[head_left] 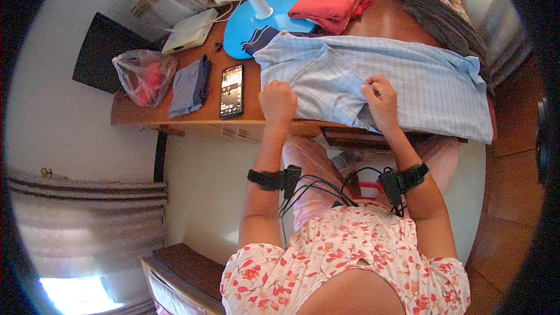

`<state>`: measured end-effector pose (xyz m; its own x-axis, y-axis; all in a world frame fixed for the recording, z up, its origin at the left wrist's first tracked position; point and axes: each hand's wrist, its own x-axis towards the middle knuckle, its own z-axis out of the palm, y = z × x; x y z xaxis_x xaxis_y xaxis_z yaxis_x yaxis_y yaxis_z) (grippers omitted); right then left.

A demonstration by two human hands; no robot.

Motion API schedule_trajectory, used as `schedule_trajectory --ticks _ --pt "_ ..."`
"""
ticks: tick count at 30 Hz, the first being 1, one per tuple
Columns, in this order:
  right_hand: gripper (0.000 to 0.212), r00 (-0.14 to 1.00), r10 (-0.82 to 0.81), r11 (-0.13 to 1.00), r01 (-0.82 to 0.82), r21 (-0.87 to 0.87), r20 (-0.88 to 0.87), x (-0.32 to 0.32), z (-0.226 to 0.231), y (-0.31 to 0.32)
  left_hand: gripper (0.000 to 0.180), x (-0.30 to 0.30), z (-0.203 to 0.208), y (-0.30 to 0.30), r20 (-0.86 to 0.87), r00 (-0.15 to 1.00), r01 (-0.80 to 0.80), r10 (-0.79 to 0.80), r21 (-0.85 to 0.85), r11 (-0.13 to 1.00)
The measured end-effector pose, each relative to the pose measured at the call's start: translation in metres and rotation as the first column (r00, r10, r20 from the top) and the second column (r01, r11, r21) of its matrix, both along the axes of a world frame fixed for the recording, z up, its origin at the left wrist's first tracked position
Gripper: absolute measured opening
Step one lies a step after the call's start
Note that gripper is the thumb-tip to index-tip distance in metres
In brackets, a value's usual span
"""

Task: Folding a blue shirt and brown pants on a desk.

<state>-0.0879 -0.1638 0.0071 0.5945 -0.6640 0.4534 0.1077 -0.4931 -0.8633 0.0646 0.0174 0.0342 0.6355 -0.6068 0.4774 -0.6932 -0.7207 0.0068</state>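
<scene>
A light blue checked shirt (423, 79) lies lengthwise on the wooden desk, its dark navy collar area at the left end and one part folded across its middle. My left hand (278, 102) is closed in a fist on the cloth at the shirt's near left edge. Thumb and fingers of my right hand (382, 104) pinch the folded-over part near the desk's front edge. Some cloth between the hands hangs slightly over that edge. A black phone (231, 91) with a lit screen lies just left of my left hand.
Left of the phone are folded grey-blue cloth (188, 88) and a clear plastic bag (145, 77) with something red inside. Behind the shirt stand a blue round lamp base (240, 26) and folded red cloth (329, 6). Dark clothes (440, 17) are heaped at the far right.
</scene>
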Motion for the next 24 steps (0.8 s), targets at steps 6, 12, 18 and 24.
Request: schedule_trajectory --ticks 6,12,18,24 --pt "0.019 1.000 0.011 1.000 -0.010 -0.019 0.006 -0.003 0.001 -0.001 0.007 0.005 0.007 0.003 -0.087 0.993 -0.078 0.083 0.066 0.995" --pt "0.016 1.000 -0.020 0.999 0.019 0.037 0.020 -0.003 0.003 0.001 0.011 0.007 0.011 0.005 -0.222 0.967 -0.109 0.124 0.080 0.991" --pt "0.006 0.997 -0.067 0.997 0.066 0.028 0.035 -0.002 0.003 0.001 0.012 0.001 0.017 0.004 -0.223 0.965 -0.129 0.135 0.041 0.991" --pt "0.011 0.995 -0.087 0.993 0.090 -0.071 0.048 -0.001 0.002 -0.002 0.013 -0.024 0.023 -0.035 0.054 0.957 0.290 -0.287 -0.286 0.913"
